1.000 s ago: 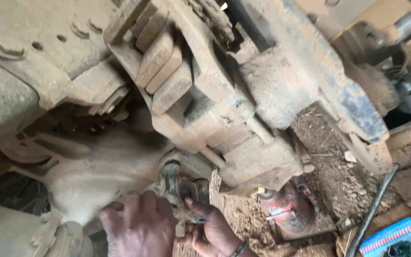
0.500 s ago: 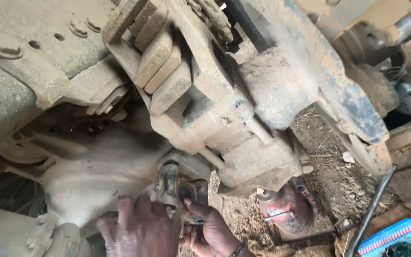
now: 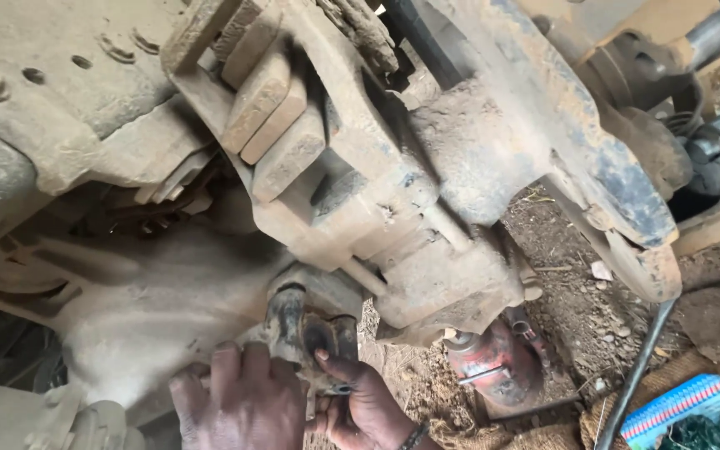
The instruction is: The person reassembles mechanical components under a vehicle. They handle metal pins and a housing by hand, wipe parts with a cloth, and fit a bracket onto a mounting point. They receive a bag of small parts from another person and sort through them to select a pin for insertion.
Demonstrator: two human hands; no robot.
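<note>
While the left hand [image 3: 239,400] is cupping the housing, the right hand [image 3: 360,400] is pinching the greasy joint [image 3: 306,333] lying just above both sets of fingertips, its long axis running near to far.

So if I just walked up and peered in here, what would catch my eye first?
Most likely the big mud-caked metal assembly filling the upper middle, all blocks and brackets. Next, the two hands at the bottom: the left hand and right hand on a small dark greasy fitting. A red jack stands on the dirt to the right.
</note>
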